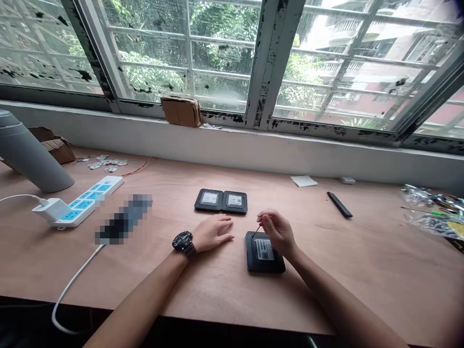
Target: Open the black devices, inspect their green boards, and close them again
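My right hand [277, 232] pinches a thin pin-like tool [256, 231] whose tip touches the top left corner of a black square device [264, 252] with a white label, lying on the wooden table [326, 270]. My left hand [213, 233], with a black watch on the wrist, rests flat on the table just left of that device, fingers stretched out and holding nothing. Two more black devices [221, 201] with white labels lie side by side a little further back.
A white power strip [87, 200] with a plugged charger and cable lies at left, beside a grey cylinder [27, 154] and small metal parts [107, 164]. A black bar [339, 204], a white pad [303, 181] and plastic bags [431, 210] sit at right. Cardboard packet [181, 111] on the sill.
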Demonstrator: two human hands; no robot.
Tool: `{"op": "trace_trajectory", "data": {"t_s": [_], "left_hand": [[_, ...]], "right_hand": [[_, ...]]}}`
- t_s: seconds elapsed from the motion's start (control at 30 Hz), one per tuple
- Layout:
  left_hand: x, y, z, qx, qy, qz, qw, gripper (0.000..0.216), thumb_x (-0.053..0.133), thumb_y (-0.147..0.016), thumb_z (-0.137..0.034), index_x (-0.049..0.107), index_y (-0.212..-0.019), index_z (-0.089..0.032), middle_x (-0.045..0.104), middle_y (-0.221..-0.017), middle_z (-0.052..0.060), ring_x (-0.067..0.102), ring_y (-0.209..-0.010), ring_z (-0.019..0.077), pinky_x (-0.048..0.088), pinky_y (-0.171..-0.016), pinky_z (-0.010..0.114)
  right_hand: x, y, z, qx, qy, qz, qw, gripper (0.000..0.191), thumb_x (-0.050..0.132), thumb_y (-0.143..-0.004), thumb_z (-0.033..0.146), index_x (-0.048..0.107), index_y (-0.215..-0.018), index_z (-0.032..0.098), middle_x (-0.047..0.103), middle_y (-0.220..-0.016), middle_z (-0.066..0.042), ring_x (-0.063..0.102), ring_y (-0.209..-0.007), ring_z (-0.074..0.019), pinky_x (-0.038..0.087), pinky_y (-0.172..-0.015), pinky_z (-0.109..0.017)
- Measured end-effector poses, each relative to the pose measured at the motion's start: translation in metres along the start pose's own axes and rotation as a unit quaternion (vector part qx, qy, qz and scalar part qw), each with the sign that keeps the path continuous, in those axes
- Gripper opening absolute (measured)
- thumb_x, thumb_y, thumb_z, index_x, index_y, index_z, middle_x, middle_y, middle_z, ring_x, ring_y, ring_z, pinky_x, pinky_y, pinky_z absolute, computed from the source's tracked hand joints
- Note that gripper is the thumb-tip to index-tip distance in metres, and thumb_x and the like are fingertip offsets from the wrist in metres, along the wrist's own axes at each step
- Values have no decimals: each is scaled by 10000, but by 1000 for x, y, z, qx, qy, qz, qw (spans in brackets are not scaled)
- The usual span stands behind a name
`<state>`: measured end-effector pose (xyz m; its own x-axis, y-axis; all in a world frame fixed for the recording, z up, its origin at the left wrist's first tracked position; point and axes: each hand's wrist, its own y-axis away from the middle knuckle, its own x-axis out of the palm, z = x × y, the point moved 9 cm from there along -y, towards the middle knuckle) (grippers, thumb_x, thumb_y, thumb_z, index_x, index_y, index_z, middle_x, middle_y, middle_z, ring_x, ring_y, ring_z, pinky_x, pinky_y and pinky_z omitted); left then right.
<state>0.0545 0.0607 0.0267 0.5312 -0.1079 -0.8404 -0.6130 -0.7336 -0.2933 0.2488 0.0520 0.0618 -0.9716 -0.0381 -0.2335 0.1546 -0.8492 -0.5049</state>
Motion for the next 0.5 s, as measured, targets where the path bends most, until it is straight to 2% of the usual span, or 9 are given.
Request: {"op": "trace_trajectory", "data": {"t_s": [0.07,0.17,0.23,0.3,0.37,0.43,0.5], "left_hand": [[1,0,2,-1,-2,-3,1000,441,629,-943,-524,660,-1271,-232,655,-1340,89,596,-1256,279,490,-1051,408],[2,1,3,1,-3,-5,1000,426,631,-948,-508,655,-1274,-234,657,-1339,80,591,-1266,275,484,-1058,401],[3,1,4,1,-2,-5,1000,423,632,-950,-504,656,-1273,-232,656,-1341,79,588,-1272,272,483,-1060,396],[4,1,5,1,0,-4,1000,412,631,-953,-497,660,-1267,-232,656,-1341,79,581,-1280,272,480,-1064,396],[4,1,6,0,0,-6,1000,400,629,-956,-489,666,-1260,-232,659,-1333,79,576,-1284,275,476,-1070,401],[4,1,5,0,1,-5,1000,387,619,-963,-484,671,-1254,-235,665,-1322,76,584,-1270,273,480,-1062,397],[3,0,3,1,5,-3,1000,383,597,-975,-486,669,-1260,-240,663,-1321,72,599,-1247,267,490,-1043,384]], "right_hand": [[1,-1,2,-4,7,10,1000,256,522,-1012,450,671,-967,246,656,-874,-51,617,-735,-186,523,-609,-310],[8,-2,6,-8,24,53,998,254,540,-1006,431,721,-1012,252,645,-993,-69,627,-761,-179,544,-665,-330],[10,-3,6,13,8,67,998,265,563,-995,429,713,-1150,275,629,-1018,-65,630,-776,-178,547,-683,-331],[11,-3,2,57,-50,70,995,382,545,-1003,434,589,-1356,294,633,-932,-41,615,-738,-172,540,-660,-321],[15,-1,-2,98,-118,83,985,430,494,-1026,436,481,-1428,284,644,-846,-13,576,-653,-151,531,-646,-313],[22,2,-2,113,-160,105,975,340,477,-1032,442,530,-1320,268,669,-862,-12,520,-575,-119,519,-628,-302],[28,5,1,107,-160,130,972,246,542,-1006,446,602,-1133,244,691,-924,-27,493,-551,-96,495,-586,-279]]}}
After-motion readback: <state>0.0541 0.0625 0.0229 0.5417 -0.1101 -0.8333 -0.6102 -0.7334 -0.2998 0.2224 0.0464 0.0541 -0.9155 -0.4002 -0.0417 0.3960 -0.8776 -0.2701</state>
